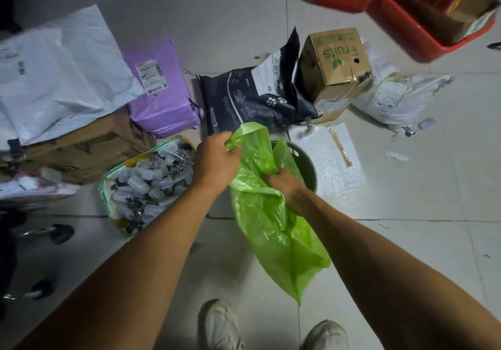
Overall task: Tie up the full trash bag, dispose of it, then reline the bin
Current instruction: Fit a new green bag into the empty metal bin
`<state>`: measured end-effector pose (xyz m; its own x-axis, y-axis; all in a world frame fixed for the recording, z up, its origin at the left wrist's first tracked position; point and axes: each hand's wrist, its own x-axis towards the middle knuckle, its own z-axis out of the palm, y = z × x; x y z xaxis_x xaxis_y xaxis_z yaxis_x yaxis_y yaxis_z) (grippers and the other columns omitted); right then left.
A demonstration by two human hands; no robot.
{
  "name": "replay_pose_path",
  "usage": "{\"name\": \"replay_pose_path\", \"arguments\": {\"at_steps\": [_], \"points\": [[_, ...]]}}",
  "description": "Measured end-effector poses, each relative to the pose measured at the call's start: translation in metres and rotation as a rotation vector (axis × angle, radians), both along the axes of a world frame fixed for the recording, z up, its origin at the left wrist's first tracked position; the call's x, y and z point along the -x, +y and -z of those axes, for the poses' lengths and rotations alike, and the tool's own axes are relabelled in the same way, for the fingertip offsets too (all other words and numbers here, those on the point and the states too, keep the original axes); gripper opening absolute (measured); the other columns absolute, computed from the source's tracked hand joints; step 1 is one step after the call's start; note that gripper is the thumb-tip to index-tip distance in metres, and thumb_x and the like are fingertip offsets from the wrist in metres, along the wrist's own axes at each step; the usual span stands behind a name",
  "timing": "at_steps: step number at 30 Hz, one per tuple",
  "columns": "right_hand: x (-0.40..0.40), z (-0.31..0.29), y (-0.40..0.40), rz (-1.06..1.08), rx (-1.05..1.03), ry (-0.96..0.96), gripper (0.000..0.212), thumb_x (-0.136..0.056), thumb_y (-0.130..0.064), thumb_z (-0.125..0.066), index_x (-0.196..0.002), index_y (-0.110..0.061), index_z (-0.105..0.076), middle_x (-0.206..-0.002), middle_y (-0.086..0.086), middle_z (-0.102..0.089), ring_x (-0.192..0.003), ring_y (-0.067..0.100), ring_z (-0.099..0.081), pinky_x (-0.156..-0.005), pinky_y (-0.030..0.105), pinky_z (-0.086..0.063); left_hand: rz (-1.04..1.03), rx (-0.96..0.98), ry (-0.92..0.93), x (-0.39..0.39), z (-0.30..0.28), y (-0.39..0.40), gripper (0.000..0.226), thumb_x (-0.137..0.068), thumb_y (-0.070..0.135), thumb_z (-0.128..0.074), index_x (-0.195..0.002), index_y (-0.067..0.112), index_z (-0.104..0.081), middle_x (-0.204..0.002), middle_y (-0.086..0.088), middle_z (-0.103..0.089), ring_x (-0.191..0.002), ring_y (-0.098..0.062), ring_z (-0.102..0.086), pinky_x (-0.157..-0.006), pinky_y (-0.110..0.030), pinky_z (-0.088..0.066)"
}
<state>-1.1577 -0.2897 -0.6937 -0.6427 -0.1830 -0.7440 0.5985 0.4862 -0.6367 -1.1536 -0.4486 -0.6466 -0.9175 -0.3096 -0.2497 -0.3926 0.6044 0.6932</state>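
Observation:
A thin green trash bag (273, 230) hangs in front of me, its closed end dangling toward my shoes. My left hand (217, 157) pinches the bag's open edge at the top left. My right hand (287, 189) grips the bag's other side, fingers tucked into the plastic. Behind the bag stands a round grey-green bin (307, 164) on the floor; only its right rim and part of its inside show. No full tied bag is in view.
An open bag of small plastic bottles (149, 184) sits left of the bin. Parcels, a purple package (162, 89), a dark pet-food sack (252, 97) and a "Fruits" carton (336, 67) crowd behind it. Red crates (406, 10) stand far right. My shoes (222, 325) are below.

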Motion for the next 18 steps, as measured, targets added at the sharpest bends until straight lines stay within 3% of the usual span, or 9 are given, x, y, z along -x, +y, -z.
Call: {"name": "replay_pose_path", "arguments": {"at_steps": [2,6,10,15,18], "points": [[0.005,0.010,-0.005,-0.025,0.007,-0.021,0.017,-0.094,-0.017,-0.058,-0.103,-0.006,-0.068,-0.089,0.007,-0.070,-0.071,0.017,-0.063,-0.060,0.024,-0.055,0.011,0.003,0.010,0.004,0.010,-0.002,0.015,-0.080,0.024,-0.055,-0.089,0.019,-0.066,-0.074,-0.001,-0.069,-0.070,-0.027,-0.066,-0.064,-0.043,-0.056],[0.020,0.041,0.000,-0.126,-0.056,0.055,0.031,-0.079,-0.033,-0.064,-0.092,-0.006,-0.070,-0.095,0.017,-0.074,-0.087,0.032,-0.071,-0.084,0.051,-0.057,0.021,0.010,0.019,0.007,0.034,-0.008,0.014,-0.086,0.020,-0.061,-0.099,0.020,-0.066,-0.084,0.000,-0.070,-0.071,-0.023,-0.067,-0.067,-0.041,-0.057],[0.036,0.044,0.020,-0.259,-0.220,0.195,0.030,-0.086,-0.030,-0.061,-0.108,-0.010,-0.068,-0.106,0.010,-0.071,-0.096,0.029,-0.067,-0.087,0.039,-0.056,0.037,0.011,-0.016,0.008,0.051,-0.013,0.015,-0.084,0.019,-0.067,-0.099,0.019,-0.065,-0.087,-0.002,-0.070,-0.076,-0.022,-0.066,-0.071,-0.038,-0.057],[0.050,0.050,0.048,-0.384,-0.387,0.347,0.030,-0.088,-0.028,-0.059,-0.112,-0.011,-0.064,-0.109,0.015,-0.069,-0.100,0.032,-0.064,-0.083,0.037,-0.052,0.038,0.014,-0.037,0.011,0.062,-0.013,0.018,-0.078,0.027,-0.071,-0.094,0.021,-0.064,-0.084,0.000,-0.072,-0.077,-0.023,-0.068,-0.074,-0.043,-0.058],[0.055,0.050,0.058,-0.367,-0.426,0.450,0.027,-0.089,-0.028,-0.060,-0.110,-0.012,-0.062,-0.107,0.016,-0.067,-0.100,0.035,-0.063,-0.080,0.037,-0.049,0.041,-0.001,-0.037,0.013,0.059,-0.006,0.036,-0.077,0.029,-0.076,-0.111,0.021,-0.065,-0.100,0.003,-0.071,-0.091,-0.021,-0.068,-0.083,-0.032,-0.053]]}}
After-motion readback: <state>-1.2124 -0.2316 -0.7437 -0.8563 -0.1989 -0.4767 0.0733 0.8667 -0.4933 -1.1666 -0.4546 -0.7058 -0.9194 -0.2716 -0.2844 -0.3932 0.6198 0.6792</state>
